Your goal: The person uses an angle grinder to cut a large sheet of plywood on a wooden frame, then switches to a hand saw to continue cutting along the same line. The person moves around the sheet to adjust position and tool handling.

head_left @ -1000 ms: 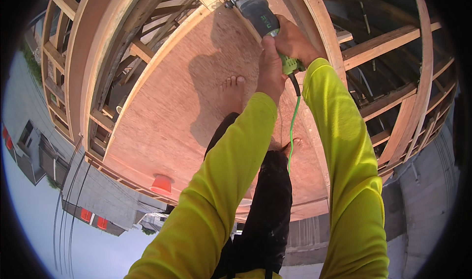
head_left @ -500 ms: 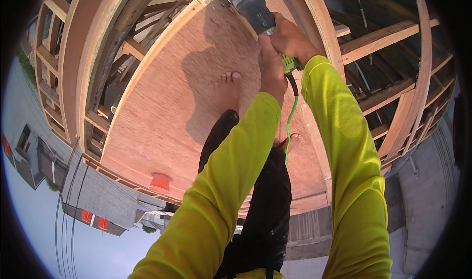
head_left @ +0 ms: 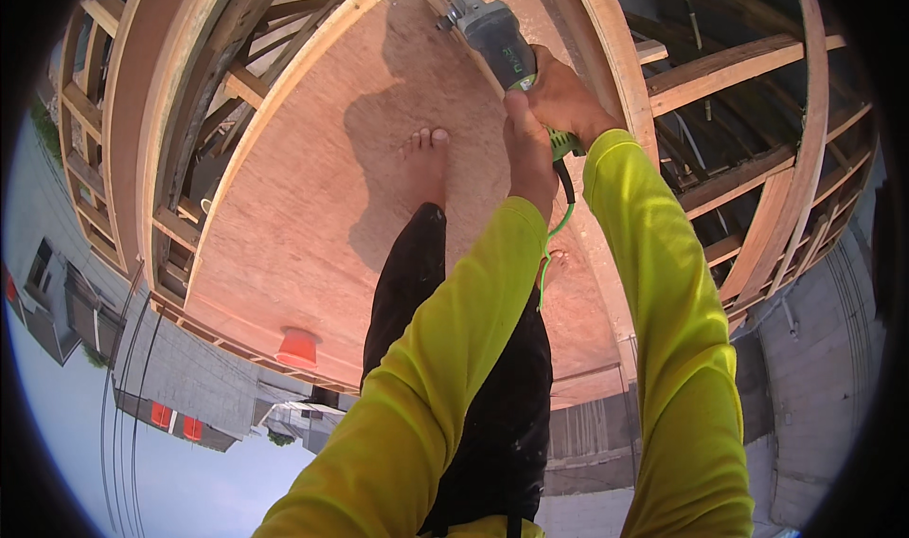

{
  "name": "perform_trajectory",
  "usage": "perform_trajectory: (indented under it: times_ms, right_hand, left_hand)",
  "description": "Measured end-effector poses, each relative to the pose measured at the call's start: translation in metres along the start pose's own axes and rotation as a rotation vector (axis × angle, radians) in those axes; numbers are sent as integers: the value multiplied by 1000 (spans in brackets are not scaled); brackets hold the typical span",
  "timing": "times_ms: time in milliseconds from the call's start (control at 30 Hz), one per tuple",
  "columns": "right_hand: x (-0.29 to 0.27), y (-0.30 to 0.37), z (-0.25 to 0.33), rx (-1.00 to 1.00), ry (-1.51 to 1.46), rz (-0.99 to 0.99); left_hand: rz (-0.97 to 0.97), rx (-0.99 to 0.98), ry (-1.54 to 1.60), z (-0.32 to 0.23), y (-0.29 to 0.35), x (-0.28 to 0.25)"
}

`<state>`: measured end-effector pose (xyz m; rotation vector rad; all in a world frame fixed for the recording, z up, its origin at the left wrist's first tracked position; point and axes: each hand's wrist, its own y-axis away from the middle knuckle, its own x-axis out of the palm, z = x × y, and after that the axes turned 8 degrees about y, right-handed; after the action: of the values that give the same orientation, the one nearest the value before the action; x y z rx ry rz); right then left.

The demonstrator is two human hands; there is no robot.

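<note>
Both hands are closed around the body of a corded angle grinder (head_left: pixel 494 38), dark grey at the front with a green rear part. My right hand (head_left: pixel 570 98) wraps it from the right side. My left hand (head_left: pixel 528 150) grips it from below and left, thumb lying along the top. The grinder's metal head points up and left, over a narrow wooden strip edge on the plywood floor (head_left: pixel 284 216). What its working end touches is too small to tell. A green cord (head_left: pixel 559 230) hangs from the rear, past my right wrist.
My bare left foot (head_left: pixel 426 164) stands on the plywood; the other is partly behind my arm and the cord. Curved wooden framing with gaps lies on the left (head_left: pixel 175 150) and right (head_left: pixel 729 74). A red bucket (head_left: pixel 298 347) sits near the floor's lower-left edge.
The grinder and both hands sit slightly lower and further right in the view. The floor, bucket and framing have shifted a little left. The grip on the grinder stays the same.
</note>
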<state>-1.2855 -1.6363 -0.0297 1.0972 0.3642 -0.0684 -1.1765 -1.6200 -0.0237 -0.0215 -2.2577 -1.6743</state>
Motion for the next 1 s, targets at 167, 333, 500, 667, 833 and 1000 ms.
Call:
perform_trajectory:
  times_ms: [167,333,500,667,833,1000]
  right_hand:
    - [0,31,-2,30,-37,65]
    - [9,36,-26,58,-29,7]
    - [-8,15,14,10,-119,-6]
    - [-13,-18,31,-81,-21,-70]
    - [-21,-26,49,-124,-8,-32]
    - [-19,-21,51,-64,42,-35]
  left_hand:
    - [-34,-52,4,31,16,-21]
    - [-7,-55,-36,45,27,-20]
    - [157,61,-16,15,9,-16]
    - [281,110,67,-13,-10,-6]
    - [420,82,-33,-44,-13,-4]
    - [434,15,-35,-50,-6,-2]
